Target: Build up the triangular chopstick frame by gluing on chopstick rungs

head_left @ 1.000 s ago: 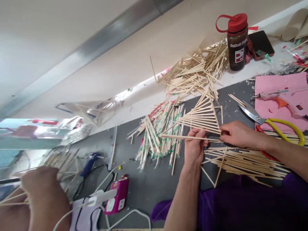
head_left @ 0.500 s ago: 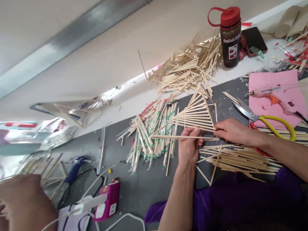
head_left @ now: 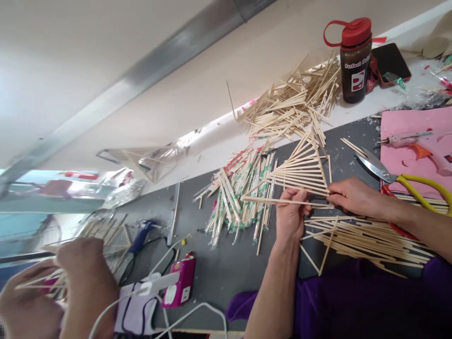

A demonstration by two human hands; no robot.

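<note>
A fan-shaped frame of thin wooden sticks (head_left: 300,172) is held above the grey table. My left hand (head_left: 292,209) grips its long lower stick from below, fingers wrapped round it. At the frame's right corner, my right hand (head_left: 348,195) pinches the stick ends; the fingertips hide the exact joint. Loose wooden sticks (head_left: 370,242) lie just below my right hand. Wrapped chopsticks (head_left: 229,197) lie to the left of the frame, partly behind it.
Yellow-handled scissors (head_left: 379,169) and a glue gun (head_left: 429,153) on pink foam (head_left: 391,122) lie right. A stick heap (head_left: 286,106) and a bottle (head_left: 356,70) stand behind. At left are a pink power block (head_left: 181,281), cables and another person's hands (head_left: 56,278).
The view has shifted left, so most things appear further right. More of the other person's hands now shows. My hands keep the same hold on the frame.
</note>
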